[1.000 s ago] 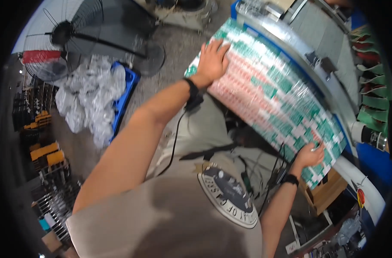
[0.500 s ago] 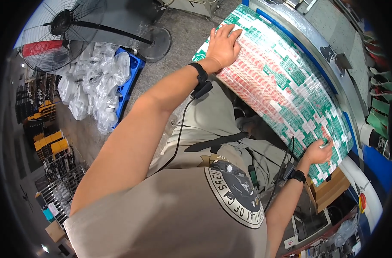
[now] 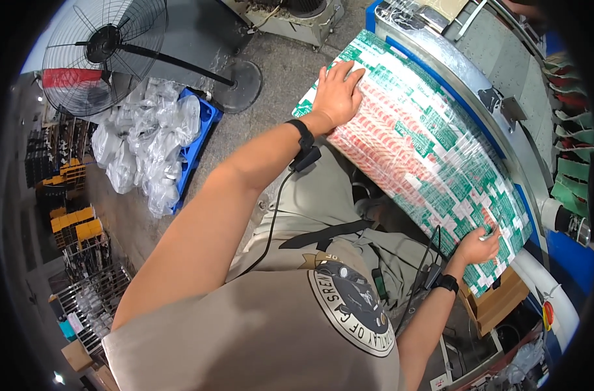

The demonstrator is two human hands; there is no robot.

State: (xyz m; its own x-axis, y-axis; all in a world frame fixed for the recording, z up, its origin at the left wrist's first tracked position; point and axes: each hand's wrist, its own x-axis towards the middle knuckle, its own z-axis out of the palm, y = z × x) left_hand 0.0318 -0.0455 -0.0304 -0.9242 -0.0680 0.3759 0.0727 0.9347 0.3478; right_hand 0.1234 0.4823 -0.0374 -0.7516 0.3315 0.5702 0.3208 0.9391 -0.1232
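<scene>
A long board point(image 3: 408, 140) covered in green, white and red printed pieces lies before me, shiny as if under clear film or tape. Near its far left end, my left hand point(image 3: 338, 94) rests flat with the fingers spread, holding nothing. My right hand point(image 3: 479, 246) is at the near right end, resting on the surface with fingers curled and thumb against the forefinger. Whatever may be between those fingers is too small to make out. Each wrist wears a black band, with a small black box and cable by it.
A metal machine bed with a blue edge point(image 3: 505, 146) runs along the board's far side. Below the right end stands an open cardboard box point(image 3: 499, 296). To the left are a floor fan point(image 3: 105, 45) and a blue pallet point(image 3: 191, 156) heaped with clear plastic bags point(image 3: 144, 143).
The whole view has shifted slightly, so board and hands appear a little lower. Both hands keep nearly the same places on the board; the left stays spread, the right curled.
</scene>
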